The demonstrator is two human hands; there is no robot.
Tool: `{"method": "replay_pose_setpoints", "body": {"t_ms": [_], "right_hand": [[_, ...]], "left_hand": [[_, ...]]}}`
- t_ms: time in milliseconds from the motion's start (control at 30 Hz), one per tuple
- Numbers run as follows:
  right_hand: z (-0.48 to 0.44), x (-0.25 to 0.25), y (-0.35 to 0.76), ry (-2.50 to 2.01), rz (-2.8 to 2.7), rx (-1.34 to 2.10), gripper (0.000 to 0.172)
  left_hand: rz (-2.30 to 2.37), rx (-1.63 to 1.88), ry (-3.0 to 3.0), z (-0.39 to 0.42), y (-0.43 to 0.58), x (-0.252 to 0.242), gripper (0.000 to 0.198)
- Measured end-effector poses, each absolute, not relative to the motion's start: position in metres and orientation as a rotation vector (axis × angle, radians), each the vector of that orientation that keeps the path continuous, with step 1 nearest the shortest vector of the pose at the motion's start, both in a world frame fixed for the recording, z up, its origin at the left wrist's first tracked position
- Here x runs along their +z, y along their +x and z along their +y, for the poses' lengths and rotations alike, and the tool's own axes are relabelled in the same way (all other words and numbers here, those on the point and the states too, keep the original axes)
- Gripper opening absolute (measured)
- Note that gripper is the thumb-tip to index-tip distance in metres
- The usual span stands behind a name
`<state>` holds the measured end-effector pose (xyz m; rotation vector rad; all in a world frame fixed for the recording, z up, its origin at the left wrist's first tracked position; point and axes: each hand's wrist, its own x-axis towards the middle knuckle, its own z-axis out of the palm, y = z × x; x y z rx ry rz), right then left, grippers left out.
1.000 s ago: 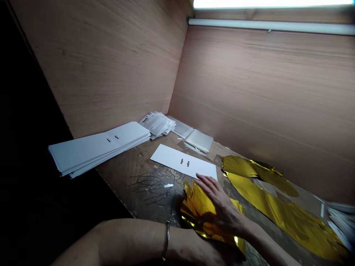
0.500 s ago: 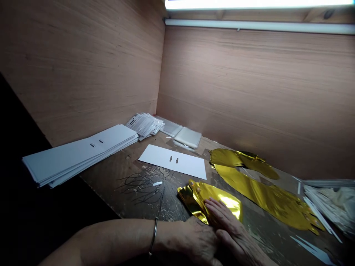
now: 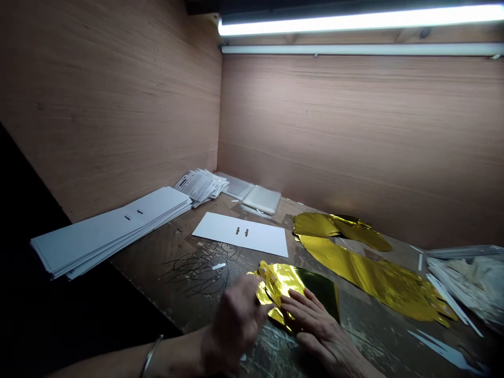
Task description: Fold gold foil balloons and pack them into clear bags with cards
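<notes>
A folded piece of gold foil (image 3: 311, 286) lies on the scratched wooden bench in front of me. My right hand (image 3: 313, 320) rests flat on its near edge, fingers stretched out. My left hand (image 3: 236, 320), blurred by motion and with a bangle on the wrist, sits at the foil's left edge; its fingers are curled near the crumpled corner. Just beyond the foil lies a single white card (image 3: 244, 234) with two slots in its middle.
A stack of white slotted cards (image 3: 106, 231) lies at the left, with printed leaflets (image 3: 200, 184) and clear bags (image 3: 262, 198) in the back corner. Long gold foil pieces (image 3: 366, 262) lie at the right, beside white strips (image 3: 460, 286). Wooden walls enclose the bench.
The view has swung and tilted. My left hand has come forward from under my right arm to the foil's left edge. The foil lies flatter and folded over.
</notes>
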<state>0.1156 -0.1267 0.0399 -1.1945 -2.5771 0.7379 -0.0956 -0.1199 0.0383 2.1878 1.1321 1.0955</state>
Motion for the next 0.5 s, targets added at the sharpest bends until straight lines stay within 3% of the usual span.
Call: {"method": "replay_pose_setpoints", "body": {"t_ms": [67, 200, 333, 500], "right_hand": [[-0.128, 0.041, 0.113, -1.152, -2.661, 0.671, 0.044], [-0.129, 0.041, 0.113, -1.168, -2.684, 0.607, 0.045], [-0.130, 0.042, 0.113, -1.162, -2.676, 0.587, 0.045], [-0.132, 0.032, 0.115, -1.141, -2.679, 0.510, 0.046]], "left_hand": [[1.413, 1.175, 1.562, -0.116, -0.107, 0.040, 0.021], [1.185, 1.124, 0.785, -0.114, -0.098, 0.043, 0.027], [1.043, 1.124, 0.664, -0.113, -0.062, 0.041, 0.032], [1.271, 1.314, 0.837, -0.090, -0.033, 0.024, 0.023]]}}
